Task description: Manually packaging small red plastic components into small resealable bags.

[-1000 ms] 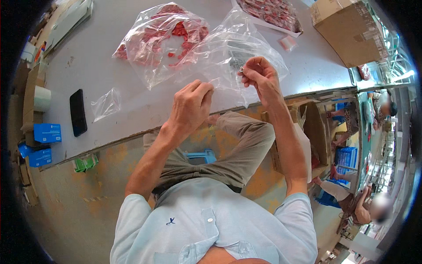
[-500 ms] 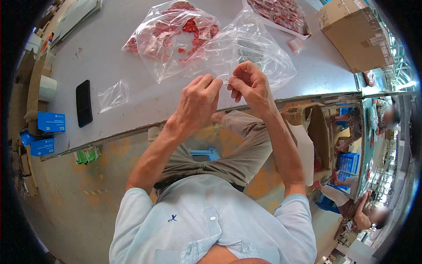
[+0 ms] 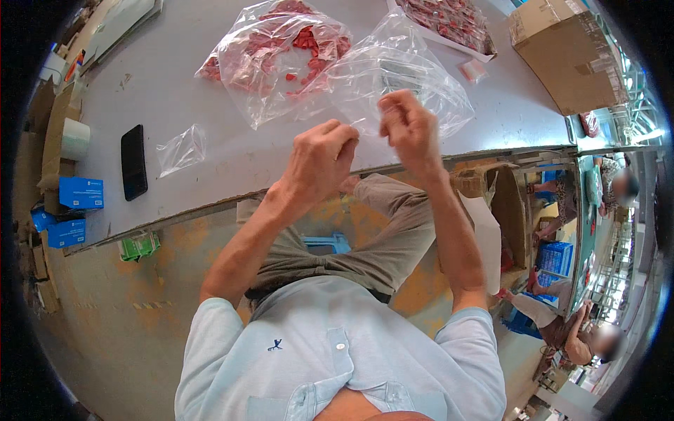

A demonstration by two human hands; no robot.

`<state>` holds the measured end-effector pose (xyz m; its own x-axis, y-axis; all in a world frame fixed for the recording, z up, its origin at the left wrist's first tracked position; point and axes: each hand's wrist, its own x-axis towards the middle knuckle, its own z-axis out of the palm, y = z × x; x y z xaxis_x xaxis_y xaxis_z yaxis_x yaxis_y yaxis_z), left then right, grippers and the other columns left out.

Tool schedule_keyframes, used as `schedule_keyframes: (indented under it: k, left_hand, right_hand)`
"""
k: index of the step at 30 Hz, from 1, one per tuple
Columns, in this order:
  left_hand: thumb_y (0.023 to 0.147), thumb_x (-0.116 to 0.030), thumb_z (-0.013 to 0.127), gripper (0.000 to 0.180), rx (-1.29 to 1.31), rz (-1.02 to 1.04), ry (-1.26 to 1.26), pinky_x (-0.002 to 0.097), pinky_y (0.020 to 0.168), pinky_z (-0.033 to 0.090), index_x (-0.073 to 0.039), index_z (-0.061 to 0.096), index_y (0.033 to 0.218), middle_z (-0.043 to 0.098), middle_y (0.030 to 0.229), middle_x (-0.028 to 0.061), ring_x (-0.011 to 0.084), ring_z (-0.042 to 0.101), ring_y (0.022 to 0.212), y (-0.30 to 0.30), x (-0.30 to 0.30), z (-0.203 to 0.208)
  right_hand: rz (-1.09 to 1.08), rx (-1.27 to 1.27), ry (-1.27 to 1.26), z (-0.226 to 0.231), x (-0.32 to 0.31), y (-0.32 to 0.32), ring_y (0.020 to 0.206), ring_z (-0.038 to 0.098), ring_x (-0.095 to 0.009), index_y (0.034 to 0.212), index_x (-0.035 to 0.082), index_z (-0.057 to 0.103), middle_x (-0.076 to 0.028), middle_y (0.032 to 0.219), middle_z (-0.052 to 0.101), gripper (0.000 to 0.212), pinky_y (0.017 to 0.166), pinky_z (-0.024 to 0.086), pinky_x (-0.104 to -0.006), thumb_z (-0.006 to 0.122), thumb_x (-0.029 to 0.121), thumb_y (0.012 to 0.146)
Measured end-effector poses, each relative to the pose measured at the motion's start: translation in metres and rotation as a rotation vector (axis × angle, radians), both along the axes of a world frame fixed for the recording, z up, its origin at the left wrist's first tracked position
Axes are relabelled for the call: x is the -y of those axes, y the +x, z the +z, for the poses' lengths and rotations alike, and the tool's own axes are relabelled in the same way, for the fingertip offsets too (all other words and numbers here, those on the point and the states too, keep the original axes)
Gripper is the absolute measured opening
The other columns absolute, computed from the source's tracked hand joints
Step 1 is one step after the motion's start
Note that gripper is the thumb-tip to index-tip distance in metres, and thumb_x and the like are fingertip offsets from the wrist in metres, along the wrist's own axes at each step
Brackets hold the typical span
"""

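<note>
My left hand (image 3: 319, 156) hovers over the near table edge with its fingers curled into a pinch. A tiny pale bit shows at its fingertips, too small to name. To its right and a little higher is my right hand (image 3: 411, 130), blurred, its fingers bent in toward the thumb; whatever it holds is hidden. Behind my right hand lies a clear plastic bag (image 3: 446, 95) with something dark green in or under it. A larger clear bag (image 3: 242, 52) of small red pieces (image 3: 305, 41) lies farther back, left of it.
A black phone (image 3: 133, 163) and a small clear bag (image 3: 182, 149) lie on the left of the table (image 3: 168, 77). Blue boxes (image 3: 81, 193) stand at the left edge. At the back right are a tray of red packets (image 3: 449, 24) and a cardboard box (image 3: 569, 59). Other people sit far right.
My right hand has moved slightly up and right, away from my left hand, so a gap shows between them. The left hand has hardly moved and stays pinched.
</note>
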<state>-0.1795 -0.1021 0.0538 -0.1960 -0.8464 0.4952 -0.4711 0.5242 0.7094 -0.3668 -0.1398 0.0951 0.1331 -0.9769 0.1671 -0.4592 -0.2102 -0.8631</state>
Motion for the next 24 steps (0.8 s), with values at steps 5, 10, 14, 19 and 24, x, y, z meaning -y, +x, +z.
schedule_keyframes:
  k: [5, 10, 14, 19, 24]
  left_hand:
    - [0.094, -0.002, 0.073, 0.012, -0.313, -0.039, 0.301, 0.0273, 0.066, 0.055, 0.001, 0.074, 0.106, 0.074, 0.089, 0.0056, 0.0118, 0.065, 0.070, 0.019, 0.009, -0.004]
    - [0.094, -0.004, 0.073, 0.007, -0.698, -0.083, 0.623, 0.0226, 0.063, 0.050, 0.001, 0.075, 0.099, 0.069, 0.079, 0.0000, 0.0058, 0.061, 0.071, 0.028, 0.012, 0.003]
    - [0.097, -0.006, 0.073, 0.009, -0.681, -0.107, 0.634, 0.0240, 0.063, 0.051, 0.000, 0.073, 0.103, 0.069, 0.082, 0.0018, 0.0083, 0.062, 0.070, 0.030, 0.012, 0.001]
    - [0.096, -0.005, 0.073, 0.007, -0.498, -0.012, 0.529, 0.0232, 0.064, 0.051, 0.000, 0.075, 0.102, 0.070, 0.084, 0.0016, 0.0068, 0.061, 0.070, 0.031, 0.008, -0.008]
    - [0.094, -0.003, 0.074, 0.007, -0.298, 0.065, 0.266, 0.0242, 0.064, 0.052, 0.000, 0.076, 0.100, 0.071, 0.084, 0.0030, 0.0081, 0.062, 0.071, 0.026, 0.005, -0.009]
  right_hand:
    - [-0.064, -0.287, -0.191, -0.014, 0.048, -0.062, 0.074, 0.072, -0.025, 0.107, 0.001, 0.074, -0.016, 0.082, 0.074, 0.017, 0.069, 0.057, -0.0375, 0.064, 0.013, 0.099]
    - [0.043, -0.797, -0.315, -0.051, 0.114, -0.080, 0.103, 0.070, -0.043, 0.105, 0.001, 0.077, -0.024, 0.105, 0.074, 0.024, 0.089, 0.056, -0.0484, 0.061, 0.015, 0.093]
    - [0.033, -1.023, -0.320, -0.069, 0.145, -0.080, 0.093, 0.071, -0.042, 0.098, 0.002, 0.076, -0.019, 0.101, 0.075, 0.023, 0.083, 0.056, -0.0494, 0.064, 0.021, 0.092]
    - [0.139, -0.776, -0.336, -0.074, 0.147, -0.086, 0.086, 0.069, -0.043, 0.094, 0.005, 0.075, -0.021, 0.093, 0.073, 0.019, 0.076, 0.054, -0.0490, 0.068, 0.022, 0.089]
    - [0.001, -0.641, -0.394, -0.063, 0.118, -0.074, 0.088, 0.070, -0.043, 0.095, 0.002, 0.075, -0.020, 0.098, 0.074, 0.017, 0.079, 0.056, -0.0489, 0.069, 0.017, 0.089]
